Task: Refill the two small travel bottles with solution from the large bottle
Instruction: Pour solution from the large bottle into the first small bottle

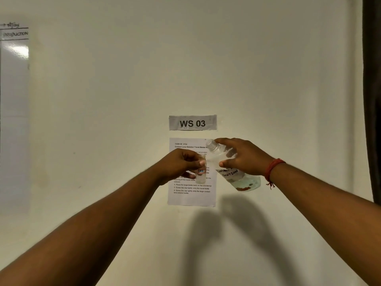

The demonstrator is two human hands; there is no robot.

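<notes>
Up front, counted: one small travel bottle (201, 172), one large bottle (233, 166), two hands, two bare forearms reaching in from the bottom corners. No second travel bottle anywhere in view.

Left hand (181, 165) curled round the small travel bottle, thumb across its upper part, bottle upright and clear, with a small red-bordered label on its side. Open at the top as far as can be told; fill level impossible to judge.

Right hand (244, 156) wrapped over the large bottle from above, fingers on the shoulder, thumb below. Large bottle tilted, threaded uncapped neck pointing up and left, base down and right, handwritten "SOLUTION" label on its side. Neck just above and beside the mouth of the small one, the two bottles very close or touching; cannot tell which. Red thread bracelet (272, 170) on the right wrist.

Behind both, taped to a pale wall (103, 120): one "WS 03" sign (192, 122) and, below it, one printed instruction sheet (191, 195), its middle lines hidden by the hands and bottles. Far left, one glossy whiteboard (14, 120) with scrawled writing at the top. Far right, a dark vertical strip (372, 79). Shadows of hands and bottles cast on the wall below.
</notes>
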